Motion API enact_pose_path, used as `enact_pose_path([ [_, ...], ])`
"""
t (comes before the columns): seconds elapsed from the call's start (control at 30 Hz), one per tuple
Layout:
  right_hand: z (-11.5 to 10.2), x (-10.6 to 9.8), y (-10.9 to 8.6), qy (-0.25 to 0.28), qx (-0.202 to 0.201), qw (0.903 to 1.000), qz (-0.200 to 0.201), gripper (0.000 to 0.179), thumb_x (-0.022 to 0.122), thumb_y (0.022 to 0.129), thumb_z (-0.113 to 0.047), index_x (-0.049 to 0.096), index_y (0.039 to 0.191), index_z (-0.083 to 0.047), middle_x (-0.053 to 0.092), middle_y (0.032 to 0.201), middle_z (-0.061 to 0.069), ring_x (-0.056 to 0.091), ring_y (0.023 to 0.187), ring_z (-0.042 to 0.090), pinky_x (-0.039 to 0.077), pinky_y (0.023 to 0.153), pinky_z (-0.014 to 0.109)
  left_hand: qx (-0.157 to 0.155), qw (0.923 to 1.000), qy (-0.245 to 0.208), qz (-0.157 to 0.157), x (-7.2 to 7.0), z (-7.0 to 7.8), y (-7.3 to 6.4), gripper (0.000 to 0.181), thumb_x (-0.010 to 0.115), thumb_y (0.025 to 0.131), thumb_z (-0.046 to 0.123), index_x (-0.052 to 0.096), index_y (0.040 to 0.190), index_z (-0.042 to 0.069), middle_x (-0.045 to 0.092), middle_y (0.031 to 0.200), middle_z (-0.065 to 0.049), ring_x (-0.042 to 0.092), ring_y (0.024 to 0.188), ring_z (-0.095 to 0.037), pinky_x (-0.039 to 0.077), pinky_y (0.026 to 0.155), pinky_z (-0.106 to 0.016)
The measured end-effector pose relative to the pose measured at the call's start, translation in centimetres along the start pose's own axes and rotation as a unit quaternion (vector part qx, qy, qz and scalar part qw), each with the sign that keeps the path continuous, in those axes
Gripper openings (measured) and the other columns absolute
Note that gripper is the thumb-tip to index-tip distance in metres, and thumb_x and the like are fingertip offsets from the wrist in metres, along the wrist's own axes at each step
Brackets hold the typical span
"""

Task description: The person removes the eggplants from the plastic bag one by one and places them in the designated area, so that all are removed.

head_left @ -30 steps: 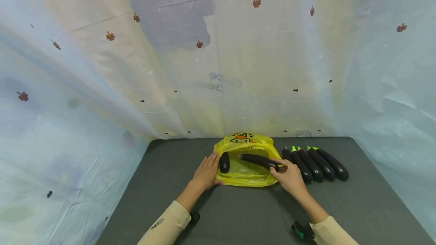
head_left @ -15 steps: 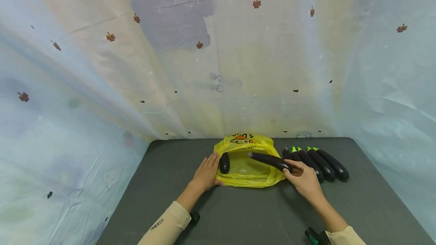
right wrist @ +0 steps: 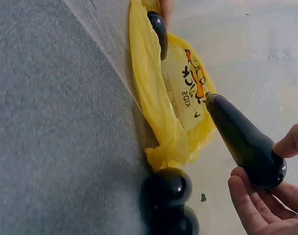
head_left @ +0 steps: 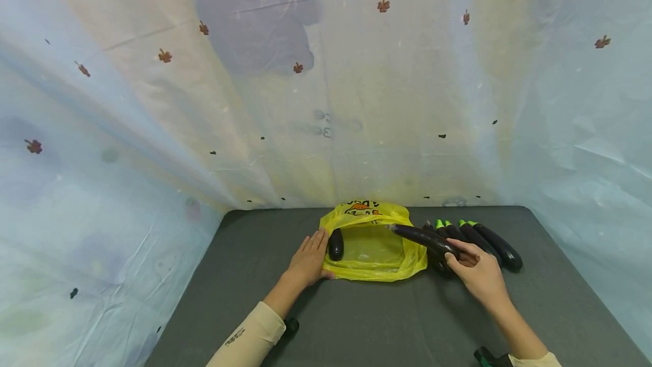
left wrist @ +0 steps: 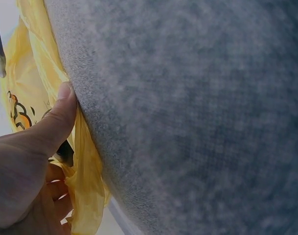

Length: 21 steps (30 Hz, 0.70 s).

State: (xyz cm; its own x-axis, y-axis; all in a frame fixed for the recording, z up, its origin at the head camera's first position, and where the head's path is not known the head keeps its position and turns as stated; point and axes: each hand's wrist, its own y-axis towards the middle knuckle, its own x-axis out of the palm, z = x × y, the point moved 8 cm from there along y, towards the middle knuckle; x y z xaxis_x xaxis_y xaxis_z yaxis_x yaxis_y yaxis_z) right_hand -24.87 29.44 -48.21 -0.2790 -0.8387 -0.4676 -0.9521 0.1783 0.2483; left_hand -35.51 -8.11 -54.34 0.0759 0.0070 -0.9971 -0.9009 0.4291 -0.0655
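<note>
My right hand [head_left: 481,276] grips a dark eggplant [head_left: 425,237] by its thick end, thumb on one side and fingers on the other. The eggplant's narrow tip points left, overlapping the right rim of a yellow plastic bag [head_left: 377,275] in the head view. The bag lies on its side with its mouth facing me and a duck print on it. A second eggplant [head_left: 335,244] lies inside at the left. My left hand [head_left: 307,259] rests against the bag's left edge, fingers straight. Its thumb [left wrist: 60,112] presses the lower rim in the left wrist view.
Several eggplants [head_left: 504,248] with green stems lie side by side right of the bag, partly hidden behind my right hand and the held eggplant. The dark grey table [head_left: 367,321] ends at a patterned plastic sheet [head_left: 382,101] hanging behind and beside it.
My right hand has moved right with the eggplant, drawing it from within the bag's mouth to over the near ends of the row. My left hand stays in place.
</note>
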Motion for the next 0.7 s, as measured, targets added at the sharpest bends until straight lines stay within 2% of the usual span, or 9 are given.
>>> enact_pose_path([
  [0.23,0.7,-1.6,-0.5,-0.016,0.014,0.9997,0.015,0.047,0.073,0.105,-0.028,0.067,0.146,-0.004,0.063,0.144,0.028,0.048,0.100,-0.028,0.048,0.081,0.000,0.000,1.0000,-0.002,0.003,-0.1,0.0,-0.1,0.120,0.082,0.086,0.060,0.019,0.172,0.003,0.017,0.179,-0.016,0.022,0.164,-0.031,0.021,0.133,-0.048],
  [0.4,1.3,-3.0,-0.8,-0.022,0.025,0.9992,0.021,0.051,0.071,0.106,-0.033,0.065,0.148,-0.005,0.059,0.149,0.029,0.044,0.101,-0.030,0.045,0.080,-0.002,0.000,1.0000,-0.003,0.004,-0.2,0.1,-0.1,0.120,0.082,0.086,0.060,0.020,0.172,0.003,0.017,0.179,-0.016,0.023,0.164,-0.031,0.021,0.133,-0.048],
  [0.7,2.7,-5.8,-0.8,-0.036,0.047,0.9959,0.067,0.052,0.075,0.104,-0.033,0.066,0.146,-0.003,0.059,0.147,0.031,0.048,0.092,-0.031,0.048,0.072,0.001,0.000,1.0000,-0.001,0.001,0.0,0.0,0.0,0.120,0.082,0.087,0.060,0.019,0.172,0.003,0.017,0.179,-0.016,0.022,0.164,-0.031,0.020,0.133,-0.048],
])
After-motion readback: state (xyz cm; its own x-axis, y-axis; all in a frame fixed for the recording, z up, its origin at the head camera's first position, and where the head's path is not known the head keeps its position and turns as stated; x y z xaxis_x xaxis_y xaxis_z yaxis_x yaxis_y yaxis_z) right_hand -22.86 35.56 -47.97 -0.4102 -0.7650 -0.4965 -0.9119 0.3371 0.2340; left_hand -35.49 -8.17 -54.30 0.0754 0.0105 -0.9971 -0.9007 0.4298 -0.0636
